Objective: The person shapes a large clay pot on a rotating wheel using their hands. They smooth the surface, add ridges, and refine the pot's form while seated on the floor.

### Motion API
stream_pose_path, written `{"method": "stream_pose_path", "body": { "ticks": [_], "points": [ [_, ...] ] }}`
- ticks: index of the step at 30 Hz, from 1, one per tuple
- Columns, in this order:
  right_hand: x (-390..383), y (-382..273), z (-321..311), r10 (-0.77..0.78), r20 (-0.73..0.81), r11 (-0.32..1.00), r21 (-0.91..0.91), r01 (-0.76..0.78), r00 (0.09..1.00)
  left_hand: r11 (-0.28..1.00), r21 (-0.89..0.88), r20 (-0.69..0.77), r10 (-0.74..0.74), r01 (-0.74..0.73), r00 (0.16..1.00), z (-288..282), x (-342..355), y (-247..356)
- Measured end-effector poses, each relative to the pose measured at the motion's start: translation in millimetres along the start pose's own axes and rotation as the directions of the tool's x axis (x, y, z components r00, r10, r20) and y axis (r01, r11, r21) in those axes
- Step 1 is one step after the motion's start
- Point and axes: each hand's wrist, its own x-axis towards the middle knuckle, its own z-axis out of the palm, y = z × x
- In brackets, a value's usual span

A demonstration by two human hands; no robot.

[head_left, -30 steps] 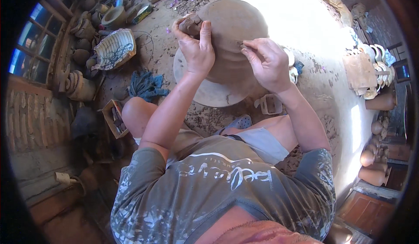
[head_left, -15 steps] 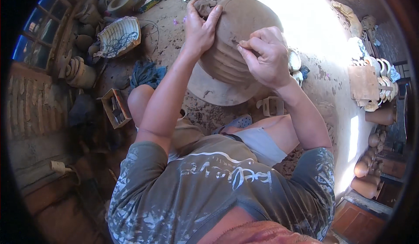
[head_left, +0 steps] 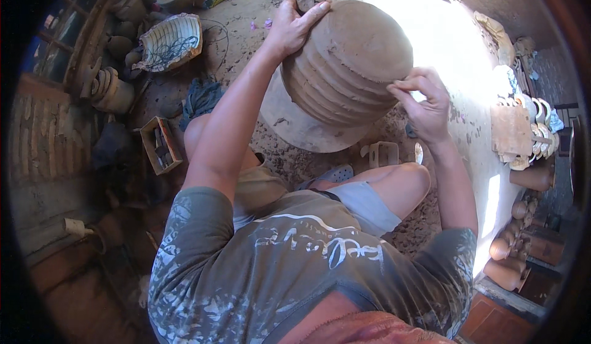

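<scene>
Ridged clay form on a pale round disc, upper centre of the frame, between my two hands.
My left hand grips a brown clay lump by the form's upper-left edge; my right hand has thumb and fingertips pinched together at its right edge, and I cannot tell whether anything is between them. Pressing too hard there could dent or tear that edge, and a slip of my left thumb could gouge the opposite side. Farther out, upper left, a ribbed pale tray holds tangled dark cord; below it, left of centre, an open box holds several elongated pieces.
</scene>
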Motion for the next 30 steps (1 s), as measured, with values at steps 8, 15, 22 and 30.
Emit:
{"method": "stream_pose_path", "body": {
  "ticks": [8,15,22,30],
  "points": [
    [30.2,-18.0,-18.1,-0.084,0.232,0.995,-0.030,0.094,0.969,0.994,0.078,-0.008,-0.073,0.074,0.997,-5.6,6.8,-8.5],
    [63.7,-15.2,-7.4,-0.130,0.439,0.985,-0.043,0.166,0.889,0.997,0.067,-0.051,-0.024,0.027,0.998,-1.4,6.1,-18.3],
    [84.4,-35.3,21.1,-0.142,0.429,0.977,-0.083,0.196,0.892,0.985,0.138,-0.164,-0.084,0.107,0.983,6.7,-14.6,0.9],
    [112.3,-42.4,59.0,-0.159,0.420,0.948,-0.188,0.257,0.894,0.994,-0.090,-0.277,-0.090,0.067,0.957,9.3,-38.5,2.0]
  ]
}}
